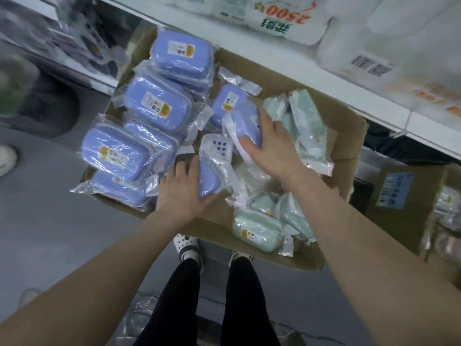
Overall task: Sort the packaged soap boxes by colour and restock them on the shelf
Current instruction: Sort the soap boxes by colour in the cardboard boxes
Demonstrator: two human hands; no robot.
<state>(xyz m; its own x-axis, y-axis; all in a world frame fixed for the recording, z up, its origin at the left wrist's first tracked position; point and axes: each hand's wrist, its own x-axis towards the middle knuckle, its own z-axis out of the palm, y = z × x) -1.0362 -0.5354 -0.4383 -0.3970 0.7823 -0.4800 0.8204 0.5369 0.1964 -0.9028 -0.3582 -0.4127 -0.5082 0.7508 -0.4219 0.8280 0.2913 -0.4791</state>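
Two purple plastic soap boxes in clear film wrappers are in my grasp. My left hand point(182, 193) curls round the near purple box point(208, 181), which stands on its edge at about 6 o'clock in the open brown cardboard carton point(349, 146). My thumb hooks under its near end and my fingers lie along its 9 o'clock side.

My right hand point(270, 148) closes over the middle purple box point(245, 126) near the carton's centre. The fingers bend over its 3 o'clock side and the thumb presses its 6 o'clock face.

Between my hands lies a white wrapped soap box point(217, 146) with small square holes, touching the box in my left hand. Just past my right fingertips, at 12 o'clock, a further purple box point(228, 101) lies flat.

From 9 to 11 o'clock, over the carton's edge, sits the pile of purple wrapped boxes point(157, 106), overlapping one another with labels up. Pale green wrapped soap boxes are in two groups: the far green boxes point(309, 121) at 3 o'clock, just beside my right hand, and the near green boxes point(257, 231) at 5 o'clock, under my right forearm.

Beyond the carton, from 12 to 3 o'clock, runs the white shelf edge point(274, 58), with blurred white paper packs point(374, 33) on it. A second cardboard carton point(404, 203) stands at 4 o'clock. My black trousers point(179, 295) show at 6 o'clock.
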